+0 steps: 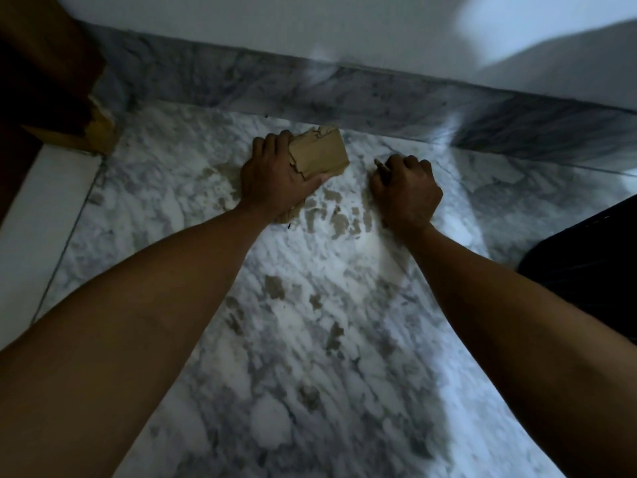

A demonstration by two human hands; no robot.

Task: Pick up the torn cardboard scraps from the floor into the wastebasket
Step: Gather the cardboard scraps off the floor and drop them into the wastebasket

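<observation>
Both my arms are stretched forward over the marble floor (327, 339), hands down near the grey skirting (344, 94) at the base of the white wall (275, 22). My left hand (275, 181) grips a stack of torn cardboard scraps (319, 155): thumb along the near edge, fingers curled over the far side, ragged torn edge facing my palm. The stack sits just above the floor, close to the skirting; can't tell if its bottom touches the marble. My right hand (406, 191) is curled into a fist, knuckles up, just beside the stack on its right, not touching it. A thin brown sliver (381, 165) sticks out at the thumb side of that fist, looks like a small cardboard scrap pinched there, but it is too small and dark to be sure. Brownish patches on the floor between and below the hands read as marble veining or stains, could be flat scraps, can't tell in this light. Far left: a dark wooden frame (44, 63) with a chipped, splintered bottom corner (100, 129), meeting a pale floor strip (44, 208). Right edge: a dark cloth shape (593, 263), probably my leg. Lighting is dim, view slightly blurred.
</observation>
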